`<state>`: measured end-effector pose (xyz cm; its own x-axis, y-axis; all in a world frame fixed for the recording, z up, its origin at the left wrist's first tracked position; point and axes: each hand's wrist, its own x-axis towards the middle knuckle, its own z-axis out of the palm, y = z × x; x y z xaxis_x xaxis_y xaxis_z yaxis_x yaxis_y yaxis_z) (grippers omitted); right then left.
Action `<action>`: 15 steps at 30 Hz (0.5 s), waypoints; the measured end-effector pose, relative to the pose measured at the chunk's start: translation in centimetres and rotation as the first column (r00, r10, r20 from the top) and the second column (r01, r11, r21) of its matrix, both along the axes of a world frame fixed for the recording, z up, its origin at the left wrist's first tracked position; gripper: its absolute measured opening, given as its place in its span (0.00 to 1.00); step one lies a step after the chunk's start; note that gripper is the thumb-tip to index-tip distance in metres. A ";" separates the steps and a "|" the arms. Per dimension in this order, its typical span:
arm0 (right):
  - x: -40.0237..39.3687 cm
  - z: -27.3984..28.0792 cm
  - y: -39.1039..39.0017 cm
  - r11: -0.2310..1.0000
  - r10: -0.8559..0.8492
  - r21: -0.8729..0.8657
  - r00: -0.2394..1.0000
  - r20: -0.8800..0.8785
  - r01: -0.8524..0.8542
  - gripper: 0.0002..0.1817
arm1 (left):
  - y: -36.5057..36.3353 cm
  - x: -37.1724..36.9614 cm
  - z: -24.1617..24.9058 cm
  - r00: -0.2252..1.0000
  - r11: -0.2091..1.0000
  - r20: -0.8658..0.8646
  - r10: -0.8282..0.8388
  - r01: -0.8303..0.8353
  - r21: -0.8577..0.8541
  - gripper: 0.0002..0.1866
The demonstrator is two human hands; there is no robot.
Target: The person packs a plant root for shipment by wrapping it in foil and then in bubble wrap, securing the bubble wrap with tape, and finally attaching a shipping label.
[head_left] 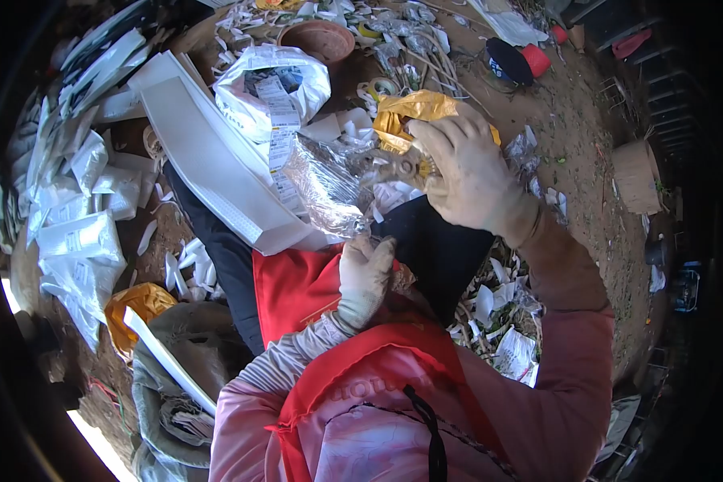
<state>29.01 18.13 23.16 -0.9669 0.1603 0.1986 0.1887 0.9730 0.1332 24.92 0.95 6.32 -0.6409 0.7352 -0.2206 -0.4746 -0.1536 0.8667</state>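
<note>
My left hand [363, 279], in a pale work glove, is closed at the lower edge of a crinkled silver foil bag [327, 183] above my lap. My right hand [470, 175], also gloved, is raised to the right of the bag. Its fingers curl around a clear, yellowish round thing [419, 166] that looks like a roll of tape; the palm side is hidden. A strip of printed labels [282, 132] runs down beside the foil. A long white foam-like tray [205, 153] lies across my leg. Behind my right hand is an orange plastic bag [418, 108].
A white sack [253, 96] stands ahead, near a brown bowl [317, 42]. Packed clear bags [80, 241] are heaped at left. Loose white scraps [502, 301] litter the ground. A dark cap [508, 62] and a cardboard box [637, 177] are at right.
</note>
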 end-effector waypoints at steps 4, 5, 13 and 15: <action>-3.6 0.7 2.1 1.000 0.012 -0.018 0.992 0.125 -0.010 0.26 | 0.2 0.8 -0.2 0.996 0.994 0.081 -0.038 0.029 0.108 0.08; -4.5 0.9 2.3 1.000 0.004 -0.027 0.983 0.181 0.001 0.26 | 0.2 1.0 -0.7 0.993 0.988 0.111 -0.045 0.028 0.151 0.10; -7.5 2.8 2.1 0.958 0.077 -0.277 0.874 0.481 0.068 0.27 | 0.3 1.3 -1.1 0.997 0.998 0.070 0.023 -0.027 0.054 0.15; -7.5 3.8 1.6 0.970 0.063 -0.232 0.846 0.530 0.073 0.26 | -0.2 1.3 -1.1 0.996 1.000 0.084 -0.019 0.018 0.010 0.15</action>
